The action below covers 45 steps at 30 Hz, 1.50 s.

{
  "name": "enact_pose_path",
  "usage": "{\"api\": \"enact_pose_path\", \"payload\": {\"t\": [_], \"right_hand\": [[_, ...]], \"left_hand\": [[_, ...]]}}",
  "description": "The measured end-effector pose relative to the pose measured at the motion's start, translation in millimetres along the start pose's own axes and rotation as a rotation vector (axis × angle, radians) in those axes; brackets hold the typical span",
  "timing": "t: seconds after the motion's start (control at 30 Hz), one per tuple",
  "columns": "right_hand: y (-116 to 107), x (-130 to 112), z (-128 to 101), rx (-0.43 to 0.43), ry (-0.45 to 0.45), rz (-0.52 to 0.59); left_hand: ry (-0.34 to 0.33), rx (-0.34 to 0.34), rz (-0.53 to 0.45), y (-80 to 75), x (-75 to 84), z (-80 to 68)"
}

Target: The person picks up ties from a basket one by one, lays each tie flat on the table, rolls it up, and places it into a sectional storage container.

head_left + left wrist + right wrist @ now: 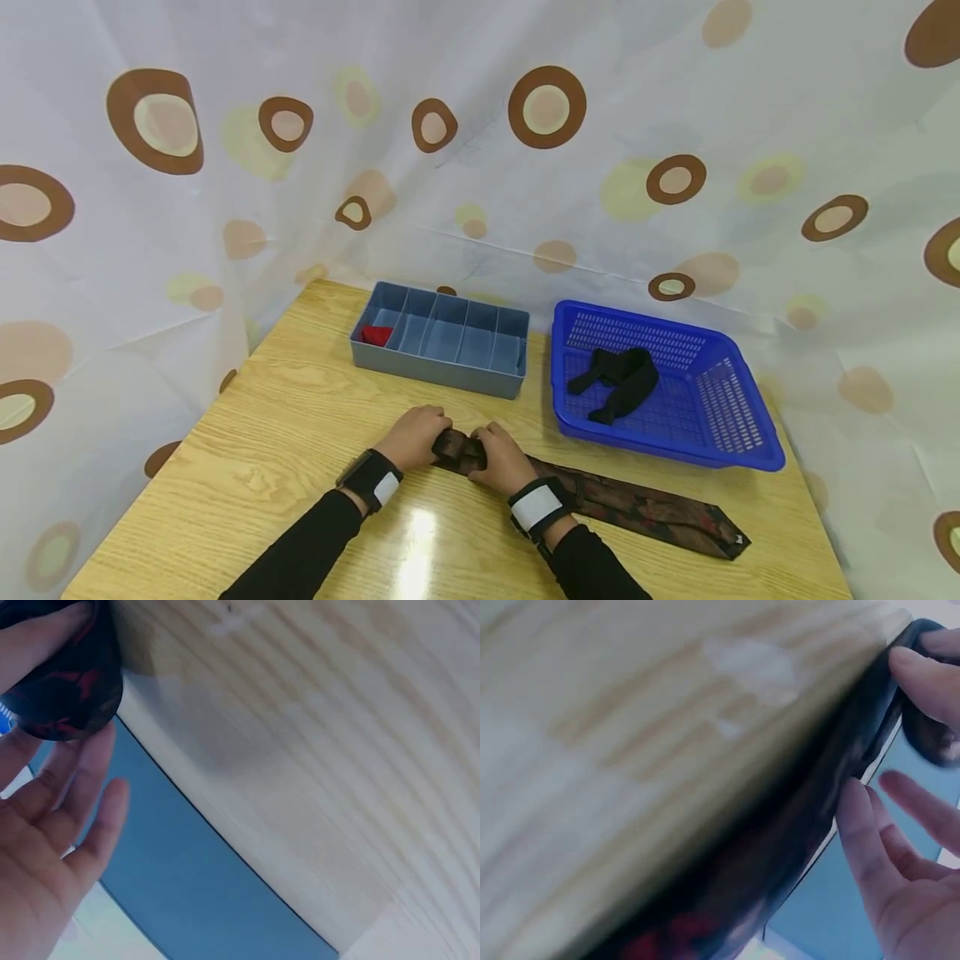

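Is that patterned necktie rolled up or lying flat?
Partly rolled: both hands grip a rolled end of the necktie, while the rest lies flat across the table.

A dark necktie (622,504) with red patterning lies flat across the table, its narrow end rolled up.

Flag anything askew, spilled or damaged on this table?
Nothing spilled or damaged. The patterned tie lies diagonally on the table, its narrow end rolled between the left hand and right hand. A black tie sits crumpled in the blue basket. The grey divided box holds one red item.
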State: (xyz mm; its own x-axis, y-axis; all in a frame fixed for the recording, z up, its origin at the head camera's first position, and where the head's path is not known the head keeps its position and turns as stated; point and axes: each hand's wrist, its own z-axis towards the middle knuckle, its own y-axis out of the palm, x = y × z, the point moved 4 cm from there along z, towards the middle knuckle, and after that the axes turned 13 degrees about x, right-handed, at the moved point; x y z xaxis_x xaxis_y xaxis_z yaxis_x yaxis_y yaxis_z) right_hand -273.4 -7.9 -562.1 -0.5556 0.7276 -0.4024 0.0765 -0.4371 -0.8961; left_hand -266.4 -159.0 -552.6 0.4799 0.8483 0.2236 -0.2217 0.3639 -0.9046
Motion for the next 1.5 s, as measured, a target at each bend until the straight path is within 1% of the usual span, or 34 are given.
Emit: {"api": "enact_pose_path", "payload": {"t": [0.07,0.17,0.33,0.43,0.53,0.6,0.67,0.7,0.77,0.83,0.9,0.93,1.0,1.13,1.23,1.3,1.4,1.5], "right_hand": [[-1.1,3.3,-2.2,-0.007,-0.002,-0.024],[-4.1,4.3,-3.8,0.001,-0.012,-0.045],[-10.0,-8.8,1.8,0.090,-0.020,0.039],[-12.0,-20.0,7.9,0.132,-0.041,0.036],[-12.3,-26.7,12.9,0.136,-0.038,0.020],[-11.2,-27.2,14.6,0.120,-0.012,0.042],[-9.4,-24.8,14.5,0.096,0.028,0.090],[-8.5,-22.8,13.9,0.083,0.050,0.116],[-6.4,-17.0,12.0,0.062,0.089,0.160],[-5.3,-11.2,9.3,0.051,0.127,0.203],[-4.6,-6.0,6.3,0.042,0.157,0.232],[-4.4,-4.0,4.9,0.041,0.169,0.241],[-5.1,-1.9,2.0,0.047,0.180,0.240],[-6.8,0.9,-2.1,0.104,0.162,0.129],[-7.8,2.5,-4.3,0.157,0.146,0.035],[-8.5,3.7,-5.5,0.174,0.143,0.011],[-11.1,5.5,-7.8,0.167,0.138,0.013],[-17.0,6.7,-11.0,0.159,0.140,0.079]], "left_hand": [[-0.024,-0.004,-0.018,-0.2,-1.4,0.8],[-0.039,-0.023,-0.006,-0.2,-0.8,3.2],[-0.036,-0.072,0.095,-0.2,6.6,8.8],[-0.031,-0.088,0.148,-1.0,12.1,12.7],[-0.022,-0.094,0.179,-1.3,15.7,14.8],[-0.025,-0.095,0.177,0.0,14.8,14.0],[-0.047,-0.101,0.138,2.7,10.3,10.6],[-0.064,-0.106,0.094,4.4,6.9,8.2],[-0.107,-0.122,-0.023,8.5,-1.4,2.8],[-0.143,-0.141,-0.162,10.2,-8.3,-1.4],[-0.165,-0.152,-0.281,9.1,-11.2,-4.0],[-0.165,-0.151,-0.329,8.0,-11.0,-4.5],[-0.149,-0.132,-0.391,4.2,-7.2,-4.0],[-0.093,-0.079,-0.433,1.5,4.2,-1.2],[-0.062,-0.056,-0.414,2.7,12.1,2.3],[-0.042,-0.036,-0.392,4.0,16.6,5.7],[-0.018,-0.025,-0.296,6.7,22.6,12.6],[0.000,-0.040,-0.218,7.6,28.8,20.0]]}}
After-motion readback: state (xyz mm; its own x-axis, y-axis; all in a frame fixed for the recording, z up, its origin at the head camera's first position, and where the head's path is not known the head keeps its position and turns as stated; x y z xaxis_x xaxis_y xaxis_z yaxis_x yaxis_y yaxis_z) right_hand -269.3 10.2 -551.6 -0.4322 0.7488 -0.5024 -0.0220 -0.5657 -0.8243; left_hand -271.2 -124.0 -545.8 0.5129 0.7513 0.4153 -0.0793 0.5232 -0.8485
